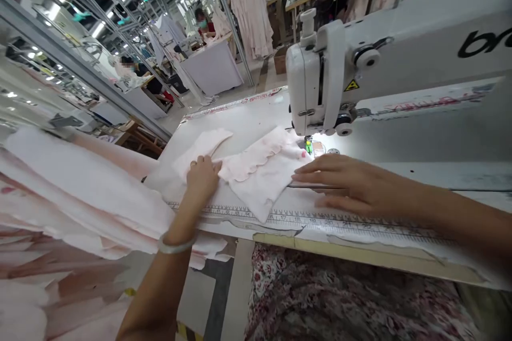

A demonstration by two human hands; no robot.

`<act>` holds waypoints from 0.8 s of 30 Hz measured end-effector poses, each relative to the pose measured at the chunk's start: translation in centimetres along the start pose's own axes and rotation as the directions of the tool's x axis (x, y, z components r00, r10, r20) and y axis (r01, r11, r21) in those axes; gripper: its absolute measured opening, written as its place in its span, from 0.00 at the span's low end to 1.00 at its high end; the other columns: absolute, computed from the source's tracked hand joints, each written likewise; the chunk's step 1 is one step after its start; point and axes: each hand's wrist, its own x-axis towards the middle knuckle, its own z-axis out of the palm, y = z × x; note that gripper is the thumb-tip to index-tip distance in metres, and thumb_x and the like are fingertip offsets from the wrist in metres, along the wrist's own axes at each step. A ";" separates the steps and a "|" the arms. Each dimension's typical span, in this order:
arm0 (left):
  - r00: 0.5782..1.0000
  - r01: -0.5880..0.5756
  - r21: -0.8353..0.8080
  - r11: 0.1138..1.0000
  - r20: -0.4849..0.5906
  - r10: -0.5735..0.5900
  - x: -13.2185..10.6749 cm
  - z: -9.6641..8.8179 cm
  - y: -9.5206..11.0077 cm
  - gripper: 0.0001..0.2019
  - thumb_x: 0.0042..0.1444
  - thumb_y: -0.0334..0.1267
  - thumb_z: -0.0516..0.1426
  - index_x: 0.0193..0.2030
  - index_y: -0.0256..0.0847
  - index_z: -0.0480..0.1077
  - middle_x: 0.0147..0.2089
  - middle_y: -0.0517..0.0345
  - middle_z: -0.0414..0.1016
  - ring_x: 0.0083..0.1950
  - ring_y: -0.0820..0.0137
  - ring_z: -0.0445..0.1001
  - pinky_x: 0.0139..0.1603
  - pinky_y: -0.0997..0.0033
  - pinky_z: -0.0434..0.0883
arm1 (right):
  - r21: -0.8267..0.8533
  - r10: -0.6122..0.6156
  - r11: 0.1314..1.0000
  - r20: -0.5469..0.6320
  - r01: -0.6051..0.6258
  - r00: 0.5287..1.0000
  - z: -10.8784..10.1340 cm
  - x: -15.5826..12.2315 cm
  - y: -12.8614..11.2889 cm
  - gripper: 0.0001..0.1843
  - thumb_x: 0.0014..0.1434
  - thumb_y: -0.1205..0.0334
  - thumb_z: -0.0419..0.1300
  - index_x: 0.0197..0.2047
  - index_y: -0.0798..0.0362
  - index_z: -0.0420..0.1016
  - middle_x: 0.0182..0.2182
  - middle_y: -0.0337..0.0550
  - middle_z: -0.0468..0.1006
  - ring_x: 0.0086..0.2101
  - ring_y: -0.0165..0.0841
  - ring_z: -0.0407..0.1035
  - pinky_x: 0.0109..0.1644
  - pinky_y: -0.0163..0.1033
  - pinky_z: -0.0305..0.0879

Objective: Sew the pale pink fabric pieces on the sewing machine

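Read black letters "br", cut off at the frame edge, on the white sewing machine (400, 48). Made out numbers 16 to 20 on the measuring tape (304, 219) along the table edge.

The left hand (203, 176) presses on a pale pink cloth piece (262, 170) with a scalloped edge, lying on the white surface (248, 112). The right hand (344, 184) lies flat at the cloth's right edge, just before the sewing machine (360, 64). A tape measure (320, 221) runs along the near edge. Stacked pink fabric (80, 192) lies to the left.
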 end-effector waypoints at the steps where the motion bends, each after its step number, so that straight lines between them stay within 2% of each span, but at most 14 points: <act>1: 0.999 0.050 0.037 0.998 0.020 -0.050 -1.7 -0.1 0.2 0.11 0.72 0.34 0.53 0.49 0.28 0.73 0.51 0.29 0.80 0.57 0.44 0.79 0.51 0.51 0.76 | 0.017 -0.038 0.999 0.045 0.037 0.998 0.4 0.3 -0.5 0.27 0.78 0.46 0.55 0.74 0.46 0.68 0.66 0.47 0.76 0.64 0.43 0.70 0.66 0.52 0.69; 3: 0.987 0.103 0.084 0.991 0.115 -0.112 -5.5 -0.5 1.5 0.07 0.69 0.32 0.55 0.44 0.32 0.73 0.43 0.37 0.81 0.50 0.48 0.81 0.44 0.58 0.75 | 0.011 -0.097 0.995 0.120 0.097 0.988 1.1 0.7 -0.9 0.31 0.78 0.43 0.55 0.77 0.46 0.63 0.69 0.47 0.73 0.66 0.43 0.69 0.71 0.54 0.64; 5: 0.956 0.038 0.036 0.999 0.290 -0.047 -9.2 -1.4 3.3 0.12 0.73 0.36 0.51 0.38 0.39 0.71 0.34 0.48 0.80 0.39 0.56 0.81 0.37 0.63 0.71 | -0.016 -0.133 0.990 0.159 0.137 0.978 1.6 0.6 -0.5 0.31 0.78 0.42 0.55 0.76 0.48 0.65 0.67 0.46 0.75 0.66 0.42 0.69 0.74 0.56 0.60; 7: 0.893 -0.181 -0.182 0.967 0.382 0.239 -12.1 -2.4 5.1 0.13 0.73 0.42 0.53 0.35 0.42 0.70 0.33 0.54 0.79 0.34 0.60 0.79 0.32 0.65 0.67 | -0.060 -0.138 0.987 0.142 0.148 0.980 1.9 0.2 0.4 0.29 0.78 0.42 0.55 0.72 0.49 0.70 0.64 0.45 0.78 0.64 0.42 0.71 0.73 0.56 0.60; 9: 0.850 -0.352 -0.340 0.872 0.274 0.450 -13.5 -3.0 6.5 0.14 0.70 0.46 0.58 0.34 0.44 0.69 0.33 0.58 0.78 0.31 0.63 0.77 0.29 0.65 0.65 | -0.120 -0.132 0.982 0.095 0.143 0.987 1.9 -0.1 1.2 0.25 0.78 0.44 0.55 0.68 0.49 0.74 0.63 0.44 0.79 0.63 0.42 0.72 0.72 0.56 0.60; 12: 0.840 -0.527 -0.313 0.790 -0.051 0.540 -11.9 -3.2 8.1 0.13 0.71 0.43 0.56 0.34 0.42 0.70 0.37 0.54 0.79 0.36 0.61 0.78 0.33 0.62 0.71 | -0.203 -0.142 0.968 0.043 0.148 0.989 1.7 -0.5 1.9 0.23 0.79 0.45 0.54 0.65 0.48 0.76 0.62 0.43 0.80 0.63 0.43 0.72 0.71 0.55 0.57; 14: 0.752 -0.658 -0.264 0.705 -0.188 0.632 -9.1 -2.9 8.9 0.12 0.73 0.41 0.54 0.40 0.39 0.74 0.45 0.48 0.81 0.49 0.56 0.80 0.47 0.57 0.77 | -0.250 -0.152 0.955 0.048 0.159 0.987 1.5 -0.6 2.1 0.22 0.79 0.46 0.54 0.65 0.48 0.76 0.62 0.44 0.80 0.62 0.43 0.72 0.70 0.56 0.57; 15: 0.686 -0.726 -0.256 0.638 -0.207 0.698 -7.4 -2.6 9.2 0.12 0.74 0.41 0.54 0.46 0.37 0.75 0.52 0.44 0.82 0.57 0.54 0.79 0.56 0.53 0.77 | -0.273 -0.160 0.947 0.054 0.169 0.986 1.4 -0.7 2.2 0.22 0.79 0.46 0.54 0.66 0.48 0.75 0.62 0.44 0.80 0.62 0.43 0.72 0.69 0.56 0.57; 17: 0.559 -0.815 -0.285 0.504 -0.159 0.814 -4.4 -1.9 9.8 0.17 0.75 0.44 0.56 0.61 0.35 0.72 0.67 0.41 0.76 0.71 0.52 0.71 0.72 0.48 0.69 | -0.327 -0.166 0.929 0.049 0.173 0.985 1.1 -0.9 2.6 0.22 0.79 0.46 0.53 0.66 0.47 0.74 0.62 0.43 0.80 0.62 0.43 0.72 0.69 0.58 0.57; 18: 0.516 -0.829 -0.313 0.464 -0.109 0.850 -3.2 -1.5 10.1 0.23 0.74 0.47 0.57 0.68 0.36 0.68 0.72 0.40 0.71 0.76 0.52 0.66 0.76 0.45 0.65 | -0.353 -0.166 0.920 0.037 0.168 0.985 0.9 -1.1 2.9 0.22 0.79 0.46 0.53 0.66 0.47 0.74 0.61 0.42 0.81 0.61 0.43 0.73 0.69 0.58 0.56; 19: 0.500 -0.822 -0.341 0.456 -0.049 0.865 -2.2 -1.0 10.3 0.29 0.74 0.50 0.57 0.73 0.36 0.63 0.76 0.40 0.66 0.79 0.51 0.61 0.78 0.42 0.62 | -0.379 -0.162 0.912 0.024 0.159 0.987 0.6 -1.3 3.2 0.21 0.79 0.47 0.53 0.66 0.46 0.74 0.60 0.42 0.82 0.60 0.44 0.74 0.69 0.58 0.55; 20: 0.516 -0.797 -0.362 0.483 0.007 0.857 -1.5 -0.6 10.5 0.33 0.73 0.55 0.56 0.76 0.36 0.60 0.78 0.39 0.62 0.81 0.50 0.58 0.78 0.37 0.61 | -0.402 -0.155 0.904 0.006 0.144 0.988 0.3 -1.5 3.6 0.20 0.79 0.47 0.53 0.64 0.46 0.75 0.57 0.41 0.83 0.58 0.44 0.75 0.70 0.58 0.55; 21: 0.557 -0.759 -0.371 0.534 0.054 0.829 -1.0 -0.2 10.7 0.37 0.73 0.59 0.55 0.78 0.36 0.57 0.80 0.39 0.58 0.82 0.47 0.55 0.77 0.33 0.60 | -0.418 -0.147 0.899 -0.017 0.127 0.989 0.0 -1.7 3.9 0.19 0.79 0.48 0.54 0.62 0.46 0.77 0.55 0.40 0.84 0.56 0.44 0.76 0.70 0.58 0.54; 24: 0.714 -0.636 -0.328 0.698 0.093 0.694 -0.8 0.8 11.3 0.40 0.73 0.64 0.50 0.80 0.36 0.54 0.82 0.37 0.51 0.83 0.40 0.50 0.74 0.23 0.60 | -0.411 -0.102 0.909 -0.067 0.066 0.992 -0.8 -2.1 4.5 0.18 0.77 0.47 0.55 0.60 0.44 0.78 0.52 0.38 0.85 0.52 0.42 0.78 0.69 0.57 0.55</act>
